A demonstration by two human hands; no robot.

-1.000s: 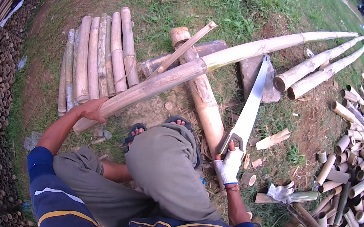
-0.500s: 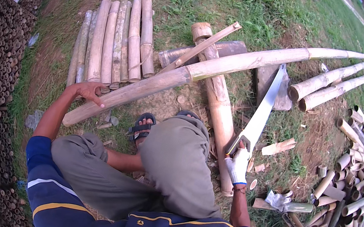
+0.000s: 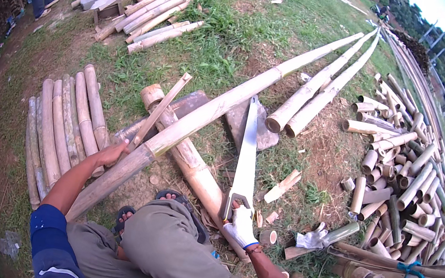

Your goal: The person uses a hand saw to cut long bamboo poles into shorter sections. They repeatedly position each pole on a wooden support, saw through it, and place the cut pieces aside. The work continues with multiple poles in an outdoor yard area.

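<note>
The hand saw (image 3: pixel 247 155) stands blade-up from the gloved right hand (image 3: pixel 242 227), whose grip wraps its handle, while the bare left hand (image 3: pixel 110 154) presses the long bamboo pole (image 3: pixel 202 118) lying across a thicker bamboo log (image 3: pixel 193 172), cut bamboo sections (image 3: pixel 397 186) piled beyond.

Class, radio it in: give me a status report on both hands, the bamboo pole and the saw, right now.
Left hand bare, pressing on long bamboo pole. Right hand, gloved, grips handsaw, blade flat, beside the pole. Pole rests across thick bamboo log. Offcuts nearby.
</note>
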